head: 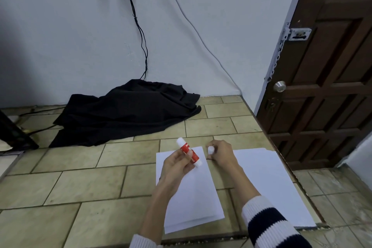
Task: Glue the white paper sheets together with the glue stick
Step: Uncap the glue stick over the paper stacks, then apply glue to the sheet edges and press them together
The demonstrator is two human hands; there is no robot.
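My left hand [178,164] grips a red and white glue stick [188,151], held tilted above a white paper sheet [193,193] on the tiled floor. A second sheet edge shows under that paper at its near end. My right hand [219,152] is closed around a small white cap [211,149], just right of the glue stick. A second white stack of paper sheets [269,183] lies to the right, partly under my right forearm.
A crumpled black cloth [124,112] lies by the wall, with cables [138,26] hanging above it. A brown wooden door [326,86] stands at the right beyond a floor step edge [291,169]. A dark object [14,133] sits at the far left.
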